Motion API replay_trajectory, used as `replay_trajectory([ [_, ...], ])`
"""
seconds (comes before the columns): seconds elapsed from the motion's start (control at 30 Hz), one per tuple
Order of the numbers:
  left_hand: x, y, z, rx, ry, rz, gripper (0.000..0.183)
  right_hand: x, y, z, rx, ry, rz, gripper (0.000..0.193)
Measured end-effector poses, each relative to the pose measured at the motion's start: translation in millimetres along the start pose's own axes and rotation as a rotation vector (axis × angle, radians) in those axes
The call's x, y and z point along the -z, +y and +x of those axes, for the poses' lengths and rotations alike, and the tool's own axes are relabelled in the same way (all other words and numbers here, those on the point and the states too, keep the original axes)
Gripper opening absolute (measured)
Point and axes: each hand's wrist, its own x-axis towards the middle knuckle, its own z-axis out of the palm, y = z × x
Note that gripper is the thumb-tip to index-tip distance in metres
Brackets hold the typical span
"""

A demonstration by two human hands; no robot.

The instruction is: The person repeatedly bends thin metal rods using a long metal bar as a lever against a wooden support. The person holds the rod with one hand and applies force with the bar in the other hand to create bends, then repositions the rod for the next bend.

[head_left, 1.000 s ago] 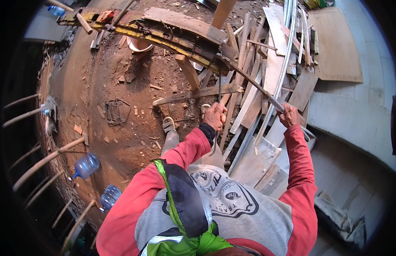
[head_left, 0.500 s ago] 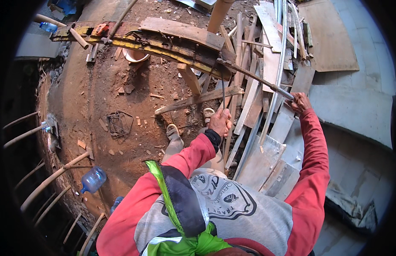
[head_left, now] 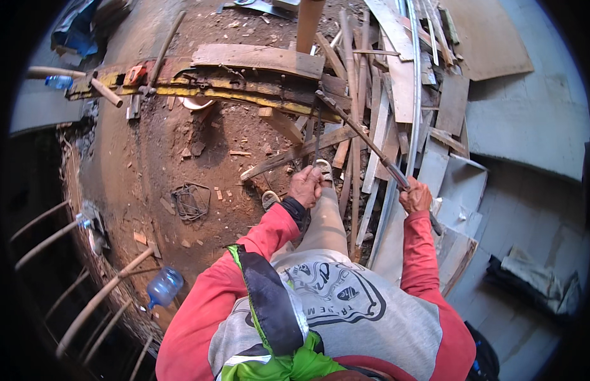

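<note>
My left hand (head_left: 305,186) is closed around a thin metal rod (head_left: 318,136), which runs up from the fist to the right end of a raised wooden beam (head_left: 336,101) with a yellow edge. To the right, my right hand (head_left: 415,195) grips the pipe-like handle of a long metal bar (head_left: 368,141). The bar slants up and left, its far tip close to the rod at the beam's end. Whether tip and rod touch there, I cannot tell. A loose plank (head_left: 257,58) lies on top of the beam.
Long boards and metal lengths (head_left: 377,130) are heaped on the right. Bent wire frames (head_left: 192,202) and wood scraps lie on the dirt. A blue water jug (head_left: 164,287) lies near poles at left. On the beam sits an orange tool (head_left: 135,75); a pale bucket (head_left: 196,103) is behind it.
My right hand has pulled the bar's handle nearer to my body and leftward, so the bar slopes more steeply. My left hand, still on the rod, sits slightly more left. The whole view has shifted.
</note>
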Motion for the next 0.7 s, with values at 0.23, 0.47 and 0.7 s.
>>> replay_trajectory([
  [0.23,58.7,8.8,8.7,-0.08,-0.156,0.083,0.038,-18.8,-59.5,-67.7,-0.207,0.023,0.08,0.014],
  [0.47,77.7,26.3,4.9,-0.04,-0.168,0.191,0.037,-41.3,-80.3,-88.9,-0.296,0.035,0.11,0.021],
  [0.7,57.7,-3.9,21.7,-0.073,-0.204,0.195,0.026,-2.5,-41.0,-81.1,-0.171,0.159,-0.04,0.022],
])
